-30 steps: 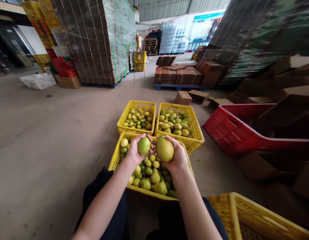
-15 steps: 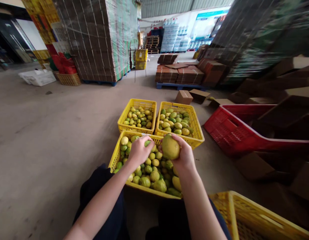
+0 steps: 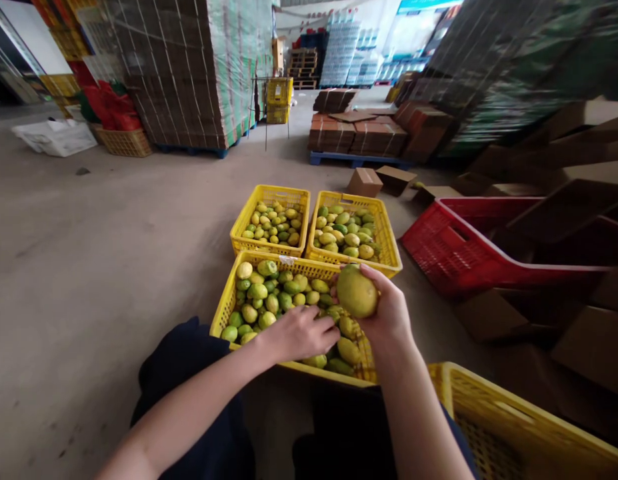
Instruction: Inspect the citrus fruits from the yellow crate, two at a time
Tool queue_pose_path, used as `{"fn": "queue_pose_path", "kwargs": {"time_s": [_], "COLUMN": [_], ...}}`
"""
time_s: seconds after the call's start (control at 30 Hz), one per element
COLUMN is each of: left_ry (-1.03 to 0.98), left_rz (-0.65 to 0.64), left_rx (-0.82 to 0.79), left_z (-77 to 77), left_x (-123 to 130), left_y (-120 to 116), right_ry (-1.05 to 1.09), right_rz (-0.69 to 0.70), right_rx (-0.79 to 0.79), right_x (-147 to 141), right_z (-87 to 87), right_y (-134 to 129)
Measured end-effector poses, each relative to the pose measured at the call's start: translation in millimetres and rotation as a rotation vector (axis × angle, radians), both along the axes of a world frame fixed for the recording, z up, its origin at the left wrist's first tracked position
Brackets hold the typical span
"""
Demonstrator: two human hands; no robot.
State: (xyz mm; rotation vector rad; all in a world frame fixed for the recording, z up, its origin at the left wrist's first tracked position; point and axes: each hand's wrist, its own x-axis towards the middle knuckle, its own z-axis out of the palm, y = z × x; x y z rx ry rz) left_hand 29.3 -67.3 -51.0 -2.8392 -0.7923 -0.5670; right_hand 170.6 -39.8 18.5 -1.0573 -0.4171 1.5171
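Observation:
My right hand (image 3: 389,310) is wrapped round a large yellow-green fruit (image 3: 357,291), held up over the right part of the near yellow crate (image 3: 219,313). Lower and to the left, my left hand (image 3: 306,331) reaches over the fruit in that crate, its fingers bent down; whatever the fingertips touch or hold is hidden. Green and yellow lemon-like fruits (image 3: 257,291) fill the near crate. Behind it stand two more yellow crates, the left one (image 3: 233,237) with small yellow fruits and the right one (image 3: 395,253) with larger green and yellow fruits.
A red crate (image 3: 433,257) with cardboard boxes around it lies on the right. Another yellow crate (image 3: 529,417) is at the lower right. Flattened cartons (image 3: 381,137) rest on a blue pallet further back, and a wrapped stack (image 3: 173,73) stands at the back left.
My left hand has moved down and right, and the green fruit at its fingers no longer shows. My right hand, still round the large fruit, has shifted slightly right. The view has tilted down.

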Motion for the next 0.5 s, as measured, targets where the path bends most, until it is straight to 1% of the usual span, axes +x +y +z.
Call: {"fn": "queue_pose_path", "kwargs": {"time_s": [0.1, 0.23, 0.3, 0.33, 0.37, 0.4, 0.47, 0.5], "left_ry": [-0.097, -0.200, -0.233, -0.245, -0.261, -0.286, -0.356, -0.383], "left_rz": [-0.025, -0.053, -0.052, -0.044, -0.028, -0.004, 0.063, 0.104], "left_rx": [-0.031, -0.149, -0.213, -0.240, -0.267, -0.303, -0.402, -0.443], "left_z": [-0.3, 0.3, 0.6, 0.9, 1.5, 2.4, 4.6, 5.8], "left_x": [-3.7, -7.2, -7.9, -8.5, -9.4, -10.9, -15.5, -18.7], "left_y": [-0.7, -1.3, -0.7, 0.3, 1.9, 4.0, 10.1, 13.7], "right_ry": [-0.008, -0.046, -0.106, -0.182, -0.309, -0.493, -0.979, -1.229], "right_rz": [0.002, -0.003, 0.015, 0.024, 0.025, 0.019, -0.003, 0.010], "right_rx": [-0.011, -0.030, -0.016, 0.013, 0.059, 0.123, 0.292, 0.389], "right_x": [5.7, 13.9, 16.5, 17.3, 17.9, 18.1, 18.0, 17.6], "right_z": [-0.4, -3.7, -8.1, -10.9, -13.8, -16.8, -22.3, -24.8], "right_y": [-1.9, -3.7, -5.4, -6.8, -8.5, -10.7, -15.8, -18.4]}}
